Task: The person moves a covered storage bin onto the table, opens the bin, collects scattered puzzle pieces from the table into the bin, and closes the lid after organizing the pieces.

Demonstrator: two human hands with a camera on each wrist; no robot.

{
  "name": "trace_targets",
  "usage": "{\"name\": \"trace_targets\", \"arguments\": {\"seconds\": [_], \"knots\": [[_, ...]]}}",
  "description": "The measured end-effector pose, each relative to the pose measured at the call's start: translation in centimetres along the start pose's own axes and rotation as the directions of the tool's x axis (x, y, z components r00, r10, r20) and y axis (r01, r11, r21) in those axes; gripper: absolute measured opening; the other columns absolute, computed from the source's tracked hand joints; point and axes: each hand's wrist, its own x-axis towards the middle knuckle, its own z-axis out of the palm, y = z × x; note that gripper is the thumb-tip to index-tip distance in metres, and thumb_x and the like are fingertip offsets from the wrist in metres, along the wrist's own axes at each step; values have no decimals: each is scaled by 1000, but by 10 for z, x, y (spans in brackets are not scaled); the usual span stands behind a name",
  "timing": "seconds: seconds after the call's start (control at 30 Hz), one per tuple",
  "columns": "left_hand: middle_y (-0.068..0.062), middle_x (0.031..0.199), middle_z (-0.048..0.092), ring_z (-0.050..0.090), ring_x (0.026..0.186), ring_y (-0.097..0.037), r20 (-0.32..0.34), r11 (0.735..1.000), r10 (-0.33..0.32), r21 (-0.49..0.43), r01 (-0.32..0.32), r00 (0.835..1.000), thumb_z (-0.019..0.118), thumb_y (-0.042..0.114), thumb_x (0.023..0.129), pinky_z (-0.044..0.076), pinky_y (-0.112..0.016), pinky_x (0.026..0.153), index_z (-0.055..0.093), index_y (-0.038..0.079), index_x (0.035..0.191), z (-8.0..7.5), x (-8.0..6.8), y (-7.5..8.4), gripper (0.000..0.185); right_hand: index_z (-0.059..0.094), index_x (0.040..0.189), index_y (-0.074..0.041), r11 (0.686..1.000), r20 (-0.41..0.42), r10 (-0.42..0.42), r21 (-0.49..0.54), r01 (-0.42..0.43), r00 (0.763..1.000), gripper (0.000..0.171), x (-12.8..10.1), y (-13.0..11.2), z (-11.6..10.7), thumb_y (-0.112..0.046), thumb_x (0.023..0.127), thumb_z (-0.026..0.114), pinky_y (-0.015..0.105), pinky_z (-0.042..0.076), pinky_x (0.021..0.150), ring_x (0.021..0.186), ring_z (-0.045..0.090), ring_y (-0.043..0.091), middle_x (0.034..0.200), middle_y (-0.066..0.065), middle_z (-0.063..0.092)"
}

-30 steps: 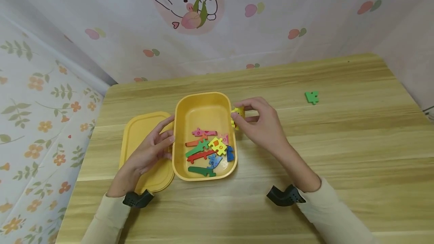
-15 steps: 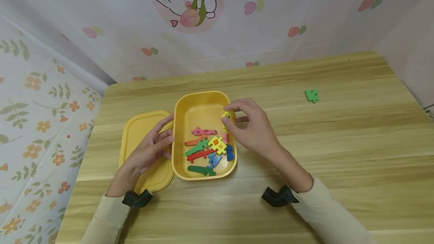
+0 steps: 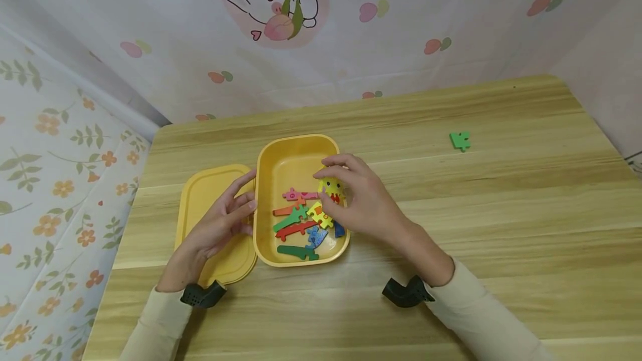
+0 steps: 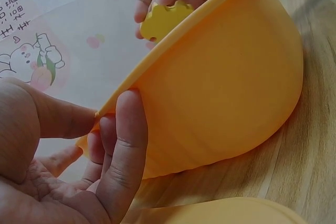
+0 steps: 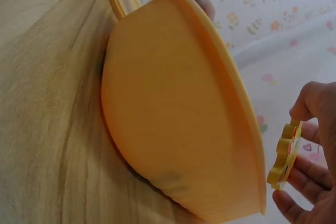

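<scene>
While both sleeved forearms enter from the bottom of the head frame, the left hand (image 3: 217, 227) lies at lower centre-left with fingers nearly straight, their tips resting against the left wall of the yellow tub (image 3: 263, 205); the left wrist view shows the fingertips (image 4: 126, 129) pressed at the rim, curled round nothing. Under this palm lies the flat yellow lid (image 3: 200, 205), smooth plastic with rounded corners, touching the tub's left side.

Just right of centre, the right hand (image 3: 363, 202) hovers over the tub's right half, thumb and fingers pinching a yellow puzzle piece (image 3: 332, 188), a thick, scalloped, flower-like shape with red marks on its face, held just above the rim in the right wrist view.

Inside the tub, a smooth rounded-rectangular bowl, flat coloured puzzle pieces (image 3: 301, 222) in pink, orange, green, red and blue pile in the near half, leaving the far half bare.

Farther off, at the frame's right, a green puzzle piece (image 3: 460, 140) lies alone on the light wood-grain table (image 3: 501, 210), well apart from the tub. Patterned cloth walls close the table's far and left edges.
</scene>
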Motion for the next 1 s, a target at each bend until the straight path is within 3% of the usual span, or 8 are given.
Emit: {"name": "trace_targets", "arguments": {"seconds": [0.57,1.0], "knots": [[4,123,67,69,97,-7,3,1000,-3,-3,3,1000,49,9,112,64,-24,69,14,23,170,0,0,0,70,75,124,-11,994,48,-86,-61,89,995,32,-3,5,4,-12,93,74,47,54,115,140,51,28,153,11,52],[4,123,67,69,98,-7,12,1000,8,-19,-8,1000,49,7,112,64,-23,69,13,23,170,0,-1,-1,70,69,135,-11,981,26,1,-195,4,1000,42,1,16,-19,-20,95,78,46,57,109,129,62,25,135,7,66]]}}
